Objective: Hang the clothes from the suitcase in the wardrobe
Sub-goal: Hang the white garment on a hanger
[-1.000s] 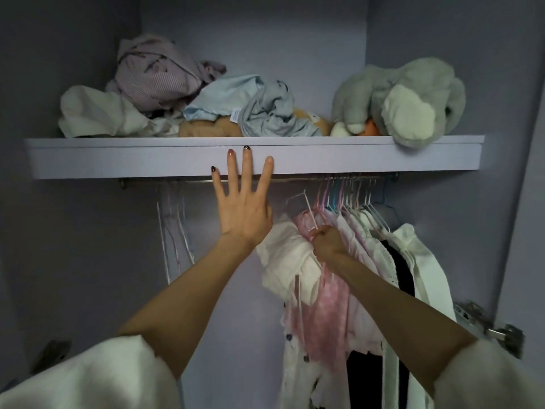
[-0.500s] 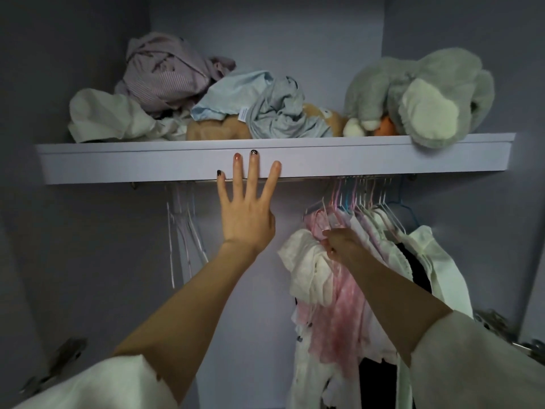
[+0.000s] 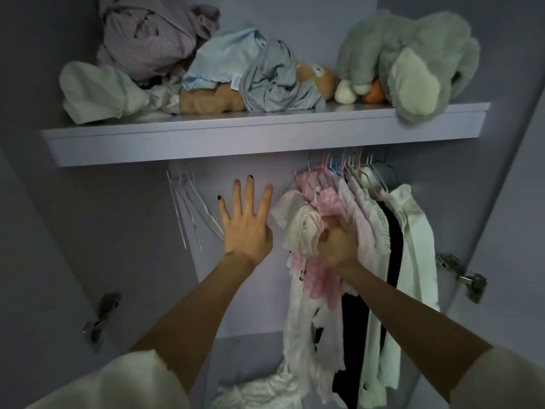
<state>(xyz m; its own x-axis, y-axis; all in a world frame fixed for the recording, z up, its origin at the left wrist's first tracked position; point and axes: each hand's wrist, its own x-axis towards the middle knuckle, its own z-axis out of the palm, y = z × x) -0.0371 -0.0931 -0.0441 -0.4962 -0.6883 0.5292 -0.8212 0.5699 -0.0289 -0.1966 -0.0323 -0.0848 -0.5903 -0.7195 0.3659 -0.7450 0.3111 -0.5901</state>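
My sleeves sat lowest in the view, both forearms reaching up into the wardrobe. My left hand (image 3: 246,225) was spread flat, fingers apart, held up in the bare stretch below the shelf and touching no garment that I could see. My right hand (image 3: 339,246) was closed into a fist on the pink and white garment (image 3: 327,202) at the left end of the hanging clothes (image 3: 380,231), pressing into the bunch.

Those clothes hung crowded together on pastel hangers (image 3: 342,169) at the right end of the rail, nearly against the right wall. To the left of my open hand a few empty hangers (image 3: 188,208) dangled; between them and the clothes the rail space was free. A white garment (image 3: 259,391) lay heaped at the bottom.

Above, the shelf (image 3: 236,143) edge ran across, its front lip overhanging the rail. On it lay crumpled clothing (image 3: 153,39), a brown plush toy (image 3: 212,98) and a grey plush toy (image 3: 413,60) that hung over the lip. Door hinges (image 3: 469,278) showed at both sides.
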